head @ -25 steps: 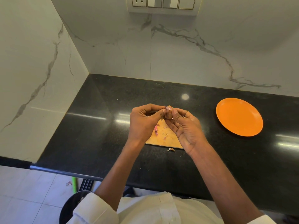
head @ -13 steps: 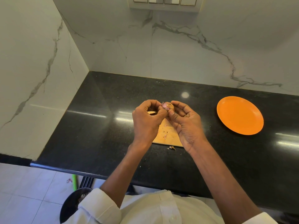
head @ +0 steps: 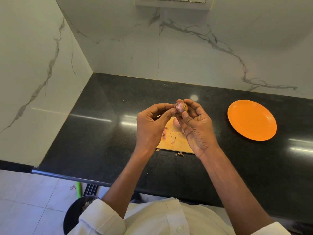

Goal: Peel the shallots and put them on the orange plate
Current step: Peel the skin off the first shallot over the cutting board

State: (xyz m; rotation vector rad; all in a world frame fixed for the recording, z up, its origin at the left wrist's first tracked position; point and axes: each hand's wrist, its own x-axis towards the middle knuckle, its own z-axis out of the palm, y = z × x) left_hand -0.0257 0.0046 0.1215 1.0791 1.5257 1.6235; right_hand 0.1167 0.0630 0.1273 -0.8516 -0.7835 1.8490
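A small shallot (head: 182,107), part pink flesh and part brown skin, is held above the wooden cutting board (head: 176,141). My right hand (head: 196,126) grips it between thumb and fingertips. My left hand (head: 152,126) pinches a flap of skin at its left end. Another pale shallot (head: 176,123) lies on the board, partly hidden behind my right hand. The orange plate (head: 251,120) sits bare on the counter to the right.
Scraps of pink and brown peel (head: 172,141) lie on the board and on the black counter (head: 101,133) by its front edge. Marble walls close the left and back sides. A dark bin (head: 76,212) stands on the floor below the counter edge.
Both hands have turned the shallot and lifted it slightly; more pink flesh shows now. The left hand has pulled a little to the left with the skin.
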